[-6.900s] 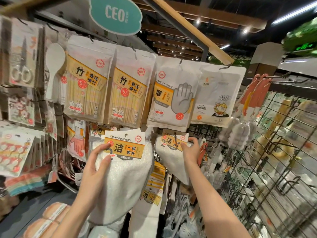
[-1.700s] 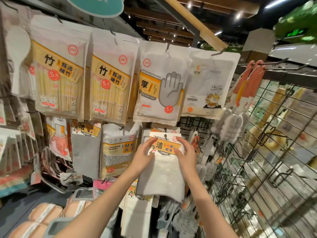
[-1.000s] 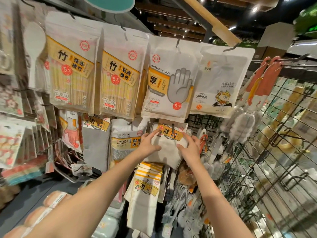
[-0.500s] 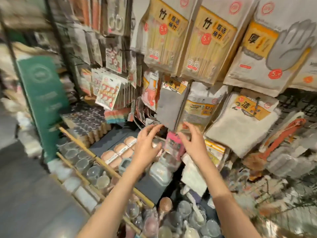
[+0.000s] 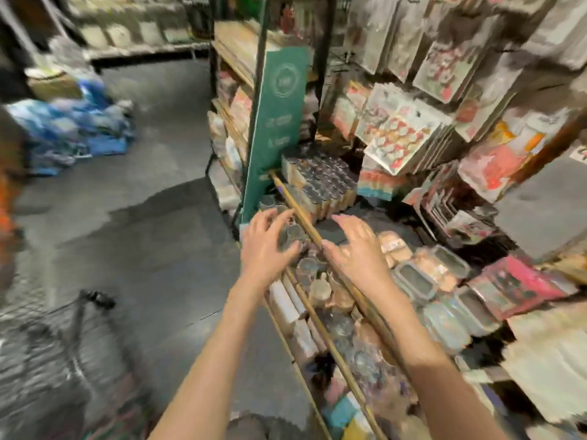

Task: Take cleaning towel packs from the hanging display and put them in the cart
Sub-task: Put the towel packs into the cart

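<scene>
Both of the person's hands are held out over the low shelf with nothing in them — the left hand (image 5: 266, 246) has its fingers spread and loosely bent above a cluster of small glass jars (image 5: 295, 239), and the right hand (image 5: 357, 249) is likewise spread, palm down, above the shelf's wooden rail (image 5: 305, 222). Neither hand grips or pinches anything. The view is heavily blurred. No cleaning towel pack can be told apart among the packets on the hanging display (image 5: 444, 90) at upper right. At lower left the grey wire frame of the cart (image 5: 63, 338) stands on the dark floor (image 5: 152, 217), well apart from the hands. A green sign panel (image 5: 276, 122) stands upright at the shelf's end — just beyond the left hand
</scene>
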Available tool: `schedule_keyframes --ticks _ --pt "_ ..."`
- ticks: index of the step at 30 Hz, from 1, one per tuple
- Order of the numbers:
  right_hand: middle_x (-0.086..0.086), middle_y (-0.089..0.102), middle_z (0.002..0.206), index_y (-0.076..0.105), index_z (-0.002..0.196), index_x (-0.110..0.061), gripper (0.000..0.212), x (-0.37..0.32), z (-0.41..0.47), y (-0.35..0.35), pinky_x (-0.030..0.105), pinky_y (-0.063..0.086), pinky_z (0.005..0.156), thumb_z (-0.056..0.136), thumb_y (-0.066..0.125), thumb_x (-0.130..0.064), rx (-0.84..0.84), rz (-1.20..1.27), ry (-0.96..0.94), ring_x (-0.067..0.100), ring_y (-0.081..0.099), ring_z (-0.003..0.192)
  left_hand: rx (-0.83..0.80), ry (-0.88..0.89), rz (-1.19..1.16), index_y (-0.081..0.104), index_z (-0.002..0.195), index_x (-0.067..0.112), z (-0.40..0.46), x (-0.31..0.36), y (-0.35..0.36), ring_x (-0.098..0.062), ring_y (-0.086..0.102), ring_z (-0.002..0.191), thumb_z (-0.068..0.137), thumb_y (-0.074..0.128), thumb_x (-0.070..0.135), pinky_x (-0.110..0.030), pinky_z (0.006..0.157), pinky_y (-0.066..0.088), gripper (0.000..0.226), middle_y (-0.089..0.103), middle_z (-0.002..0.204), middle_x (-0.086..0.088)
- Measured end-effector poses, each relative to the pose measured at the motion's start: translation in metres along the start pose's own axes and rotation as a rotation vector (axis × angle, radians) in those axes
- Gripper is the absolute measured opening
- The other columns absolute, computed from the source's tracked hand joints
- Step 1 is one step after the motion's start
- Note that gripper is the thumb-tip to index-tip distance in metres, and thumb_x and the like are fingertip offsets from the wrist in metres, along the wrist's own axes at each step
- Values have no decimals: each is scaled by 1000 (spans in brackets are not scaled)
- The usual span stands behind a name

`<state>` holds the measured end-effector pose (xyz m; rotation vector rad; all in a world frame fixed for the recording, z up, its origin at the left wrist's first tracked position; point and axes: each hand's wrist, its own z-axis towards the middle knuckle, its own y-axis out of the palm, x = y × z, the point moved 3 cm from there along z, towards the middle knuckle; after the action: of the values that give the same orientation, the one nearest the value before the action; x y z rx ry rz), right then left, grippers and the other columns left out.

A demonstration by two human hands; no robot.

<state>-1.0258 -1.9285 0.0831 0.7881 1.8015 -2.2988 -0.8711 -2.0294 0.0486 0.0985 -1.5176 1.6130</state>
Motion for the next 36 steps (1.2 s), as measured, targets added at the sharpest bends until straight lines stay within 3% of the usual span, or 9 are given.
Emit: schedule_keyframes --ticks 2,6,10,15,21,29,34,36 --pt "5 42 145 41 140 -16 56 -36 28 33 44 23 114 92 51 -43 -21 -25 -69 23 30 138 48 -60 28 50 134 28 8 -46 -29 -30 35 132 75 57 45 -52 108 27 62 45 136 -9" --pt "-1 33 151 34 144 -21 58 -108 69 96 42 10 118 93 47 -48 -105 -22 -169 18 19 143 131 -170 92 47 136 30 5 -129 -83 -31 34 134 71 42 56 -55 108 27 70 45 136 -6" --pt "-6 23 155 25 147 -27 63 -171 96 154 44 1 117 93 40 -54 -240 -43 -271 13 7 146 197 -306 114 39 140 34 -9 -197 -126 -29 28 138 76 51 48 -54 110 22 67 40 142 -5" --pt "-6 21 156 16 150 -26 69 -242 133 208 46 5 117 92 41 -55 -336 -64 -478 14 9 146 314 -479 165 38 142 33 -30 -262 -170 -30 28 137 79 58 43 -56 110 22 66 40 141 -6" --pt "-2 21 156 16 150 -24 69 -324 181 279 48 5 116 93 41 -52 -469 -65 -729 17 9 146 432 -705 268 42 140 28 -45 -336 -214 -33 35 131 73 47 52 -52 107 26 71 43 136 -10" --pt "-4 18 157 15 150 -23 69 -428 242 353 46 3 117 93 39 -52 -616 -130 -1111 15 7 146 622 -1071 306 39 142 31 -52 -397 -255 -33 26 137 78 62 45 -53 111 21 70 36 144 -11" --pt "4 33 152 27 147 -18 83 -493 241 394 52 13 114 81 19 -67 -699 -69 -1314 21 21 144 771 -1313 283 32 144 37 -93 -412 -270 -27 20 141 84 63 43 -51 114 16 69 29 149 -6" --pt "4 33 151 28 147 -17 78 -522 233 412 51 12 115 85 25 -66 -746 -18 -1382 21 20 144 829 -1397 271 30 145 37 -114 -419 -275 -27 18 141 84 62 45 -52 113 18 69 29 149 -6"
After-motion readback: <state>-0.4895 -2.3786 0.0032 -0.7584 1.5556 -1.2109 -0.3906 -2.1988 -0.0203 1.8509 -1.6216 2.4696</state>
